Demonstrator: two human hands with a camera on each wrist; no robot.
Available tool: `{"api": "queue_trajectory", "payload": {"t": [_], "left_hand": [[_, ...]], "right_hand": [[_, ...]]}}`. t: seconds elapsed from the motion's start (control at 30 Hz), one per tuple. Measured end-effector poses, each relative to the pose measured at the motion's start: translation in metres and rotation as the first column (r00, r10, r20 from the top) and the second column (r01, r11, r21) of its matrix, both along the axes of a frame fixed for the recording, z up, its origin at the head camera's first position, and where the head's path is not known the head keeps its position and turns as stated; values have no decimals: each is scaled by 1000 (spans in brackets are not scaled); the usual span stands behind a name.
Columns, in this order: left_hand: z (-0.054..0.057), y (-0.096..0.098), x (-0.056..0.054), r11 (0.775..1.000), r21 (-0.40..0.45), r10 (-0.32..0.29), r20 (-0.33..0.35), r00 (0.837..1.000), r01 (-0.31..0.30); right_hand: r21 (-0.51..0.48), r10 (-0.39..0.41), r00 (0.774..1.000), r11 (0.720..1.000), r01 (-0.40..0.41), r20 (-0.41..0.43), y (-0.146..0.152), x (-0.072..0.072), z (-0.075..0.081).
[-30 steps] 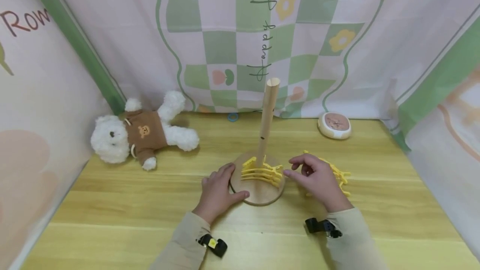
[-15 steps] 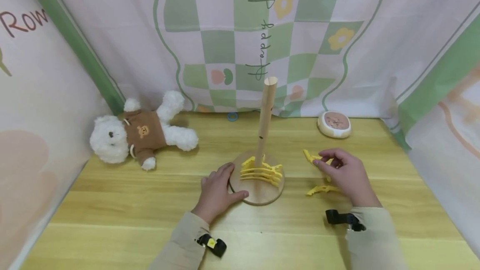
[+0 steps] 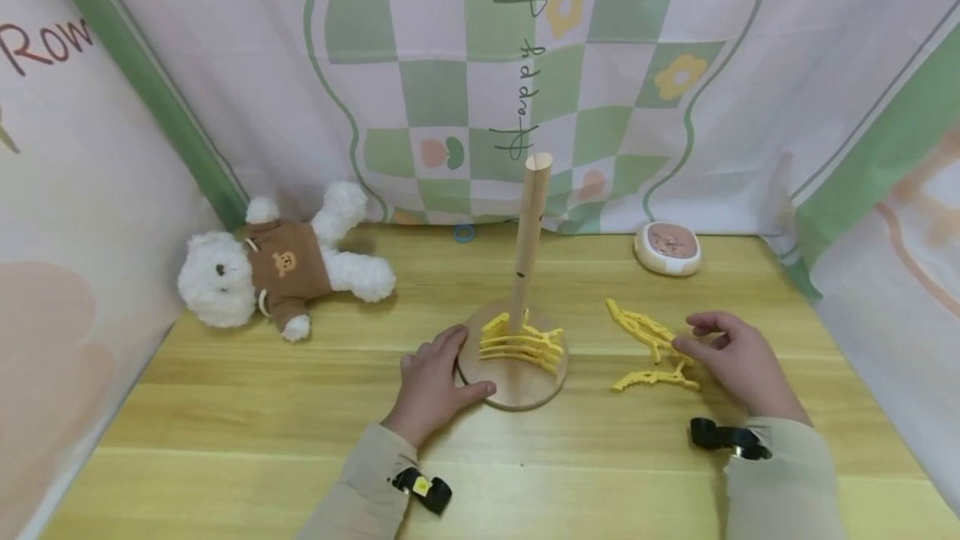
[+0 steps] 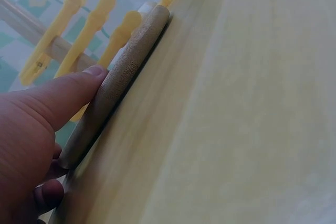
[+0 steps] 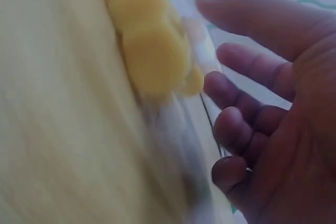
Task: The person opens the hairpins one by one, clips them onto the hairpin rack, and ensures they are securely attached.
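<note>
My left hand (image 3: 431,386) grips the edge of a round wooden base (image 3: 517,394), thumb (image 4: 79,90) over the rim and fingers at its side. A wooden post (image 3: 529,248) with dark holes stands upright on that base. Curved, knobby yellow plastic pieces (image 3: 521,350) are stacked around the post's foot; the left wrist view shows their rounded ends sticking out. My right hand (image 3: 738,361) is beside loose branch-like yellow plastic pieces (image 3: 645,327) on the table, fingers loosely bent. In the right wrist view, nothing is between its thumb (image 5: 252,19) and fingers, close to a blurred yellow end (image 5: 152,51).
A white plush toy (image 3: 288,265) in a brown shirt lies at the back left of the wooden table (image 3: 570,482). At the back are a small blue ring (image 3: 464,233) and a white rounded device (image 3: 668,248). A patterned curtain (image 3: 435,90) hangs behind.
My right hand has moved right, away from the base and past the loose yellow pieces, uncovering more of them. The left hand stays on the base.
</note>
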State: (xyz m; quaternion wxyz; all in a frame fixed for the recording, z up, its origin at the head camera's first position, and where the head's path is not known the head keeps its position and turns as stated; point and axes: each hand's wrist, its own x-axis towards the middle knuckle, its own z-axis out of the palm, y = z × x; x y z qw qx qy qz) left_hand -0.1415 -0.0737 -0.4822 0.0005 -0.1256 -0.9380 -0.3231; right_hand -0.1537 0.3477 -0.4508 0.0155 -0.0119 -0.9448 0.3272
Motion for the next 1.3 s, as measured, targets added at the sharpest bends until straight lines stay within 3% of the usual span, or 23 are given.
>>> {"api": "queue_trajectory", "payload": {"t": [0.23, 0.37, 0.53, 0.7, 1.03, 1.1, 1.3], "left_hand": [[-1, -1, -1, 1000, -7, 0, 1, 1000, 0], [-2, -1, -2, 1000, -2, 0, -5, 1000, 0], [-4, -2, -2, 1000, -7, 1, -7, 1000, -1], [-5, -2, -2, 1000, -4, -2, -9, 1000, 2], [-7, -2, -3, 1000, -11, -3, -16, 1000, 2], [-8, -2, -3, 1000, -11, -3, -20, 1000, 2], [-7, -1, -2, 1000, -1, -3, -20, 1000, 3]], "right_hand": [[14, 22, 993, 1000, -24, 119, 8, 2, -1], [24, 11, 989, 1000, -15, 145, 9, 1, -2], [67, 6, 995, 998, -13, 95, 11, 0, -5], [27, -73, 997, 997, 73, -17, 9, 1, -5], [-85, -169, 958, 985, 153, -232, -9, 2, 9], [-95, -161, 957, 985, 142, -242, -15, 2, 14], [-93, -46, 986, 995, 31, -161, -36, 3, 28]]}}
